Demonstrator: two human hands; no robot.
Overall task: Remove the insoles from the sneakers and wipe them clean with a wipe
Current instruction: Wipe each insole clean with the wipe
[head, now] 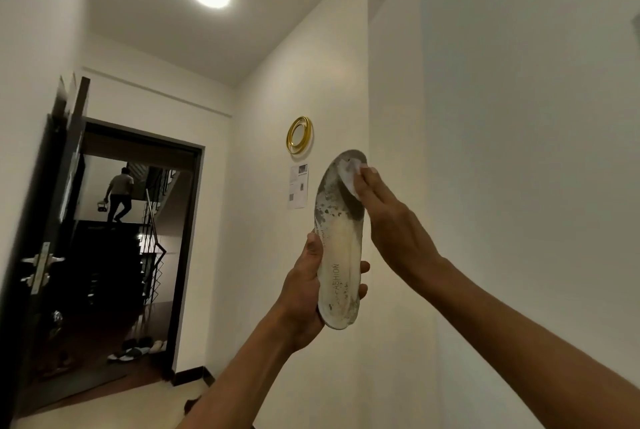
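Grips the removed insole [337,248] by the heel in the left hand [304,290], presses the wipe [349,176] on its toe with the flat right hand [388,217]; seemingly midway, stains [329,207] remaining.

Wipe [350,176] mostly under right hand [391,220] (wall notice [298,186] unreadable)

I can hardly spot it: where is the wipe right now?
Head view, right of centre: the white wipe sits under the right hand, pressed on the toe end of the insole.
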